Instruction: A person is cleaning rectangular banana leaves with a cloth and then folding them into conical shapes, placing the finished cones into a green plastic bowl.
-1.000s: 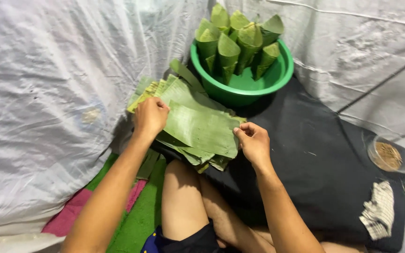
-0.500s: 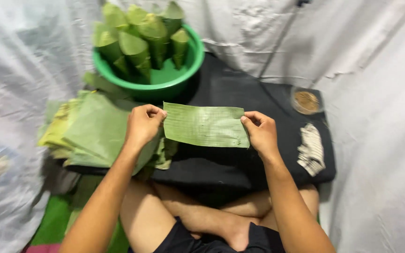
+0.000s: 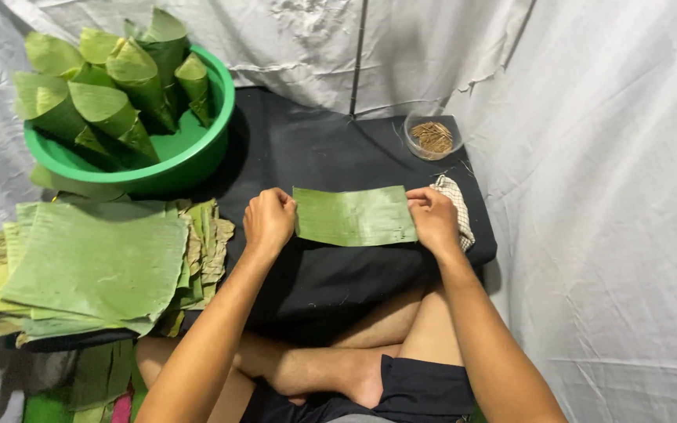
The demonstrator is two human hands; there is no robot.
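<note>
While the person sits cross-legged at the bottom of the view, with bare knees and dark shorts, both forearms reach forward over a black cloth that covers the floor in front of them. Between the two hands a rectangular strip of banana leaf is held flat and stretched, its long side running left to right, just above the black cloth. The left hand is curled into a near fist, and its fingers pinch the left short edge of the strip. The right hand grips the right short edge, the fingers closed on the leaf with the thumb on top. Just beside the right hand, on its far side, a small checked rag lies on the cloth, partly hidden by the hand. To the left of the left hand there is a thick stack of cut banana leaves, lying flat, with ragged and yellowing edges at its right side. Farther away, on the far right part of the cloth, stands a small clear bowl with something brown inside; what it is I cannot tell. At the far left a green plastic basin holds several leaf cones, which lean against each other. White sheeting hangs all around.
</note>
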